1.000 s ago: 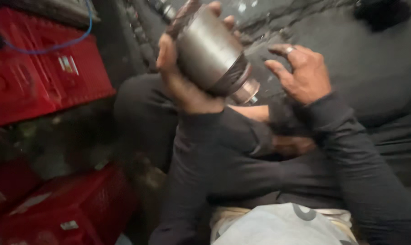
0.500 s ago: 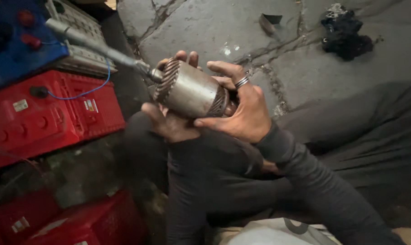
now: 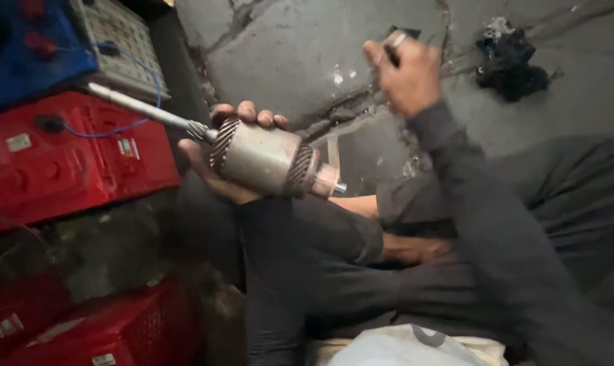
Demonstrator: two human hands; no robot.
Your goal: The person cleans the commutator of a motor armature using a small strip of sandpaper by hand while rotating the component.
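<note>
Armature cradled in left hand; fingers over top

The motor armature lies across the palm of the left hand, its long shaft pointing left toward the stacked batteries at the left edge of the concrete floor. A wire runs over the batteries behind the shaft. The right hand is raised to the right of and beyond the armature, apart from it. A crumpled rag lies on the floor further right, near the far edge. More battery cases sit at the near left corner.
</note>
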